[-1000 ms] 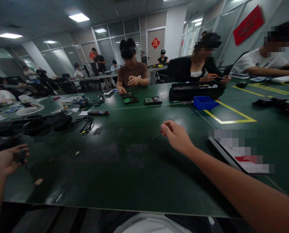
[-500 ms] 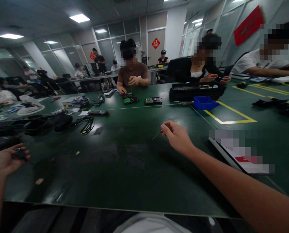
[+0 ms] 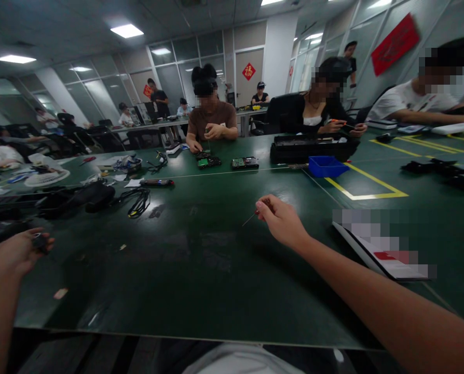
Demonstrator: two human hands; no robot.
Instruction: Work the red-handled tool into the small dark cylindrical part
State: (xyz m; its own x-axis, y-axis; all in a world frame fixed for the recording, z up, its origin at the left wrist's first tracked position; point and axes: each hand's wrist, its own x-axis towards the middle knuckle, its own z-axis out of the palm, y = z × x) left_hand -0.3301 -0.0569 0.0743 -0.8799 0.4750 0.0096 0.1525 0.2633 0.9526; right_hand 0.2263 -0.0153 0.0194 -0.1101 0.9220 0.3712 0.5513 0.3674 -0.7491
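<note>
- I see the right hand (image 3: 278, 221) pinching a slim metal-shafted tool (image 3: 249, 218) above the green table (image 3: 169, 291), beyond its near edge.
- The left hand (image 3: 14, 254) grips a small black object (image 3: 39, 242) over the table's left part.

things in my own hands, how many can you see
2: a thin tool in the right hand and a small black object in the left hand; more may be hidden.

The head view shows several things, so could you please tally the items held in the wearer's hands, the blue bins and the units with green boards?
Thin-shafted tool, in right hand: 1
Small dark object, in left hand: 1
Blue bin: 1
Units with green boards: 2
Total: 5
</note>
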